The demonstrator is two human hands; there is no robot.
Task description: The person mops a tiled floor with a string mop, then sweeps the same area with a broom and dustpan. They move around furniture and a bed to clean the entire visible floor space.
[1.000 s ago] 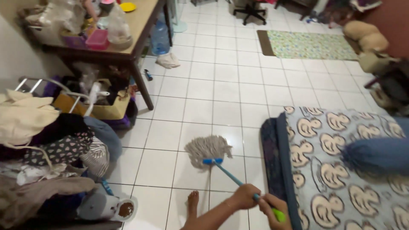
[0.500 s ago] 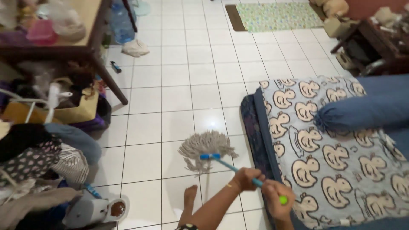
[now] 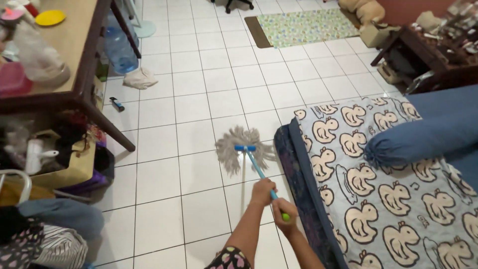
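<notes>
The person holds a mop (image 3: 247,149) with both hands. The left hand (image 3: 262,191) is closed around the blue stick (image 3: 259,171), lower down, nearer the mop head. The right hand (image 3: 285,215) is closed around the green end of the stick, just behind the left hand. The two hands sit close together.

The grey mop head lies flat on the white tile floor (image 3: 199,149), out in front of the hands. Its strings spread wide. Just to the right of the hands and the stick is a mattress (image 3: 388,199) with a duck sheet, and the strings on that side almost touch its dark edge. A blue bolster (image 3: 423,139) lies on the mattress, farther right. Far to the left of the hands stands a table (image 3: 87,74), with a box (image 3: 74,164) under it.

To mop well here, the hands should stay firm, press the head flat, and keep the wet strings off the mattress edge.
</notes>
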